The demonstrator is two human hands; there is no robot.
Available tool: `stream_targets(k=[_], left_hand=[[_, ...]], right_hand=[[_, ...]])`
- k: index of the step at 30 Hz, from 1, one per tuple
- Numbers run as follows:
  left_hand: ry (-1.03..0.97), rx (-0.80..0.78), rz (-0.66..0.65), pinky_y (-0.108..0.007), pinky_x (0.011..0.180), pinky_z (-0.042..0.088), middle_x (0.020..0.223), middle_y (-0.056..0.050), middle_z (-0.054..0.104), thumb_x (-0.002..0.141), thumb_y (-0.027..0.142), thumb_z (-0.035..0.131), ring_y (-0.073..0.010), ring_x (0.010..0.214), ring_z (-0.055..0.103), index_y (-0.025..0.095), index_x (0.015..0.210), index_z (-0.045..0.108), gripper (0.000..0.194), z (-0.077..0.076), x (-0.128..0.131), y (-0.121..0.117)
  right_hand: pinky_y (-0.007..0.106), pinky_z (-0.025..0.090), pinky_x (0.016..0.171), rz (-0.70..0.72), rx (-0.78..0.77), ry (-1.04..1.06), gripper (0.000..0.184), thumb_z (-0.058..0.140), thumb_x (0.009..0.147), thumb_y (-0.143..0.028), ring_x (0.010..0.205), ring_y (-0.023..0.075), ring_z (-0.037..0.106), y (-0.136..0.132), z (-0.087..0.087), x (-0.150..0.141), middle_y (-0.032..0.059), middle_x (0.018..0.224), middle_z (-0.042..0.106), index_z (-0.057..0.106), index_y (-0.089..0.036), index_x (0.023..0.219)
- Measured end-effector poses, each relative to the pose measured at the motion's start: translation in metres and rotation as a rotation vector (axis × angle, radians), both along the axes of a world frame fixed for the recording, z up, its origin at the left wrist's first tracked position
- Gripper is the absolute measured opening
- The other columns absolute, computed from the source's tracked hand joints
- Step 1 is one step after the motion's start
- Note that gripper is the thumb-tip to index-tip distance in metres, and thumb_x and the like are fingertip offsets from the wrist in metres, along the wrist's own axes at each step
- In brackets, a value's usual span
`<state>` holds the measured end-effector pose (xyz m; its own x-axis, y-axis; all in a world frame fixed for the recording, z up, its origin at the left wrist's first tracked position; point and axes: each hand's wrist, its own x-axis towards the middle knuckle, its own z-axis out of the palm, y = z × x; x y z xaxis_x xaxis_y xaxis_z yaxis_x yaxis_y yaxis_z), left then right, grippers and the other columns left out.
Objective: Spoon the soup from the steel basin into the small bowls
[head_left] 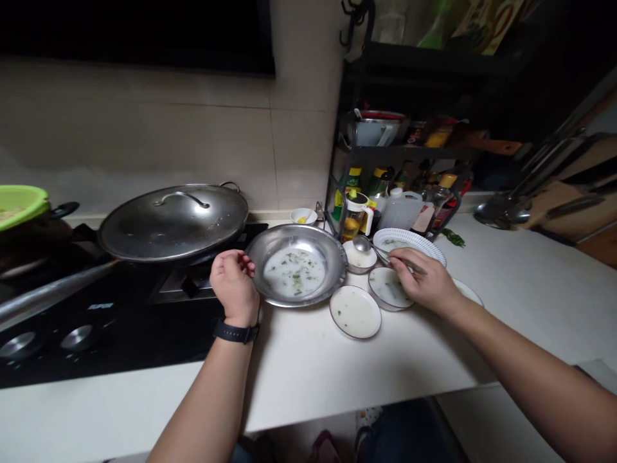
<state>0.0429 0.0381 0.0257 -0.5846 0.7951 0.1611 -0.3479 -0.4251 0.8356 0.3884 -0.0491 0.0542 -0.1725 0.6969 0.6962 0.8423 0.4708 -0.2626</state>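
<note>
The right hand pinches a spoon, its head at a small bowl's far rim. The left hand curls by the left rim of a metal basin; I cannot tell whether it grips. The basin stands by the stove's right edge; a white bowl sits nearest the worktop's front edge.

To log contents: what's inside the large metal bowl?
The metal bowl holds cloudy white liquid with green bits; its bottom, covered by the liquid, can't be seen.

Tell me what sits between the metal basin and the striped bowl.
In the head view, a small bowl stands there, the ladle's head overlapping its back edge.
</note>
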Motion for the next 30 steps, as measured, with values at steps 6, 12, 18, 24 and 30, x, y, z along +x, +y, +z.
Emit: stream_targets(k=[6, 12, 18, 24, 30], left_hand=[[0.006, 0.006, 0.006, -0.019, 0.041, 0.035, 0.058, 0.006, 0.055, 0.074, 0.030, 0.060, -0.0082, 0.046, 0.051, 0.018, 0.076, 0.059, 0.012, -0.003, -0.001, 0.003], [0.034, 0.003, 0.014, -0.019, 0.040, 0.034, 0.058, 0.006, 0.055, 0.075, 0.031, 0.058, -0.0080, 0.045, 0.051, 0.018, 0.077, 0.058, 0.013, -0.004, -0.001, 0.003], [0.033, 0.006, 0.007, -0.019, 0.041, 0.034, 0.059, 0.006, 0.054, 0.075, 0.030, 0.058, -0.0081, 0.045, 0.051, 0.018, 0.077, 0.058, 0.012, -0.004, -0.001, 0.003], [0.020, 0.000, 0.008, -0.019, 0.040, 0.034, 0.058, 0.005, 0.055, 0.074, 0.030, 0.059, -0.0083, 0.046, 0.051, 0.018, 0.076, 0.058, 0.012, -0.004, -0.001, 0.003], [0.027, -0.003, -0.009, -0.018, 0.043, 0.036, 0.060, 0.006, 0.054, 0.075, 0.030, 0.059, -0.0083, 0.047, 0.052, 0.018, 0.078, 0.058, 0.011, -0.003, -0.001, 0.002]], right_hand=[[0.039, 0.062, 0.076, -0.206, -0.229, 0.415, 0.016, 0.060, 0.093, -0.035, 0.073, 0.0236, 0.074, 0.014, -0.026, 0.008, 0.0045, 0.072, 0.075, 0.068, -0.022, 0.096], [0.029, 0.062, 0.050, -0.363, -0.376, 1.217, 0.010, 0.067, 0.090, -0.025, 0.051, 0.0198, 0.072, 0.030, -0.023, 0.007, 0.0049, 0.062, 0.072, 0.058, -0.021, 0.086], [0.029, 0.063, 0.047, -0.333, -0.347, 1.279, 0.014, 0.072, 0.086, -0.027, 0.050, 0.0203, 0.072, 0.028, -0.015, 0.010, 0.0053, 0.061, 0.072, 0.060, -0.023, 0.080], [0.028, 0.063, 0.047, -0.321, -0.248, 1.203, 0.010, 0.068, 0.087, -0.023, 0.049, 0.0194, 0.071, 0.025, 0.007, 0.007, 0.0039, 0.060, 0.072, 0.061, -0.024, 0.080], [0.024, 0.062, 0.047, -0.296, -0.253, 1.190, 0.006, 0.065, 0.088, -0.020, 0.050, 0.0168, 0.071, 0.024, 0.036, -0.008, 0.0034, 0.060, 0.071, 0.060, -0.021, 0.084]])
